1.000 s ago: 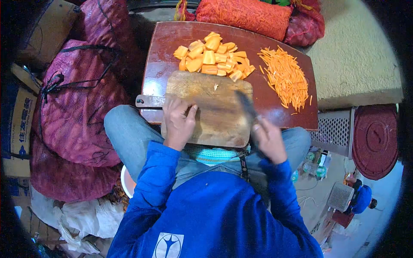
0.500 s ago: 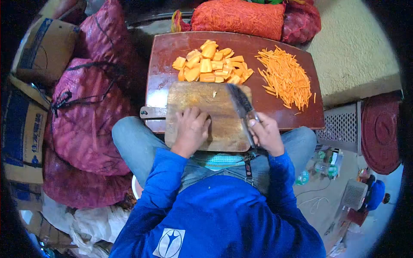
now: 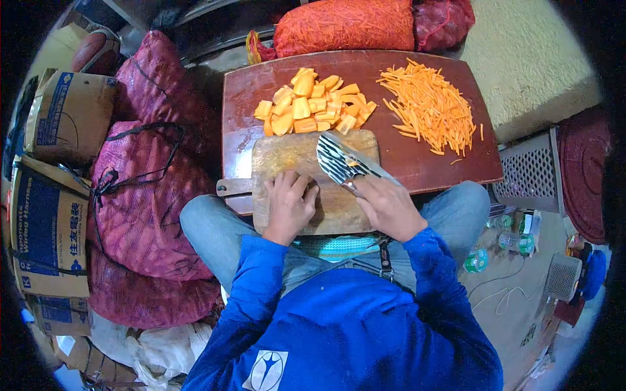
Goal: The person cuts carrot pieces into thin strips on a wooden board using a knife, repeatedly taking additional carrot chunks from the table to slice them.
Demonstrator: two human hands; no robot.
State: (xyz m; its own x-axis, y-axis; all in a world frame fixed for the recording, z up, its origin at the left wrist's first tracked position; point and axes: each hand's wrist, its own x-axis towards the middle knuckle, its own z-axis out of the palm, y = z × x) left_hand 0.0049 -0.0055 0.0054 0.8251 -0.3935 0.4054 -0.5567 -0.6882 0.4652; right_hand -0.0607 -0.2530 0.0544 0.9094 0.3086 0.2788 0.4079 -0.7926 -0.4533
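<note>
My right hand (image 3: 391, 207) grips a knife (image 3: 338, 158) with a black-and-white striped blade, held tilted over the wooden cutting board (image 3: 274, 153). A small orange bit clings near the blade. On the board's left part rests my left hand (image 3: 290, 207), fingers curled and bunched; whatever may be beneath them is hidden. Behind the board lies a pile of carrot chunks (image 3: 301, 107). A heap of thin carrot sticks (image 3: 433, 111) sits to the right on the reddish-brown table (image 3: 391, 156).
A red mesh bag (image 3: 345, 27) with orange shreds lies behind the table. Large purple mesh sacks (image 3: 143, 202) and cardboard boxes (image 3: 55, 228) stack up on the left. At right are a concrete ledge (image 3: 521, 72), a grey perforated crate (image 3: 531, 173) and plastic bottles (image 3: 515, 242).
The knife has turned from upright and edge-on at the board's right to flat, its striped side showing, and moved left. My right hand has rotated over it. The view has shifted slightly.
</note>
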